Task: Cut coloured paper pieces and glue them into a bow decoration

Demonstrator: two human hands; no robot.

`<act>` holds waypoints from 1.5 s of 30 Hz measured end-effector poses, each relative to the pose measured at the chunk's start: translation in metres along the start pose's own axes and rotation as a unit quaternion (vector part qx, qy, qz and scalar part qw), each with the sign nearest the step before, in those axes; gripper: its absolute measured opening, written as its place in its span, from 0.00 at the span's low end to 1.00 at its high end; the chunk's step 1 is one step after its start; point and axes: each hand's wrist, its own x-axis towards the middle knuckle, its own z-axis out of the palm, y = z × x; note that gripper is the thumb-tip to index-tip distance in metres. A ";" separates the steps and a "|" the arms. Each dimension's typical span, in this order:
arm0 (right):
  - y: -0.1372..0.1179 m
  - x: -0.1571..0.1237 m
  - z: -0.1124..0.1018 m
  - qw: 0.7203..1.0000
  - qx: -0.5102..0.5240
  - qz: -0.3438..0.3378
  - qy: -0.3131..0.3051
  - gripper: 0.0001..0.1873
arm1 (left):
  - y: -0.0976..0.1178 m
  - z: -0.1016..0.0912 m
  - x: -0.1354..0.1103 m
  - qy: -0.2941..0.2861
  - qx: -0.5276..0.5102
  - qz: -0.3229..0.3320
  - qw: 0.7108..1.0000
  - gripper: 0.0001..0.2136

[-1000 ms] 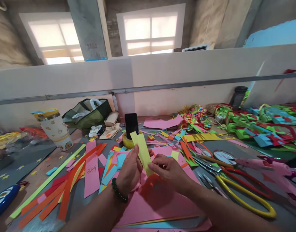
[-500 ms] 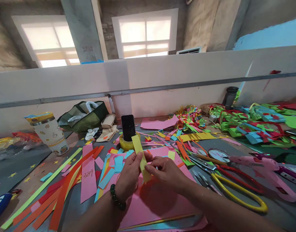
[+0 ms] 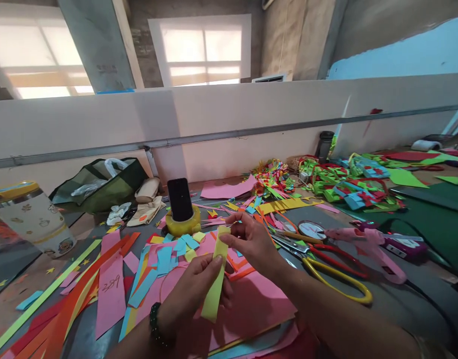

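Note:
A yellow paper strip (image 3: 213, 294) is held above a stack of pink paper sheets (image 3: 254, 304). My left hand (image 3: 202, 274) pinches the strip around its middle, thumb on top, with a dark beaded bracelet at the wrist. At the strip's upper end, the thumb and fingers of my right hand (image 3: 251, 242) close on it. Small blue paper pieces (image 3: 164, 260) and a few yellow ones lie on the sheets just beyond my left hand. Behind them a phone (image 3: 180, 199) leans upright in a yellow tape roll (image 3: 184, 224).
To the right lie scissors with yellow handles (image 3: 341, 281), red-handled scissors (image 3: 337, 257) and a pink glue gun (image 3: 378, 254). Orange paper strips (image 3: 70, 299) and a cream tumbler (image 3: 38, 219) are on the left. A green bag (image 3: 97, 187) and colourful paper scraps (image 3: 275, 177) sit along the wall.
My right hand has moved from the strip's lower part to its upper end. The strip now reaches lower, below my left hand. The view has swung right.

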 end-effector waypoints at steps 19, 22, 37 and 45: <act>0.006 0.004 -0.005 0.999 0.019 -0.013 0.045 0.16 | 0.003 0.002 -0.001 0.013 0.008 -0.006 1.000 0.20; 0.009 0.008 -0.008 0.997 0.035 -0.022 0.062 0.17 | 0.003 0.001 -0.001 0.022 0.018 -0.006 1.000 0.19; 0.010 0.021 -0.015 0.988 0.071 -0.023 0.136 0.23 | 0.020 -0.056 0.015 0.168 -0.048 0.048 0.983 0.12; 0.009 0.022 -0.017 0.991 0.056 -0.016 0.119 0.26 | 0.032 -0.063 0.014 0.192 -0.103 0.083 0.973 0.11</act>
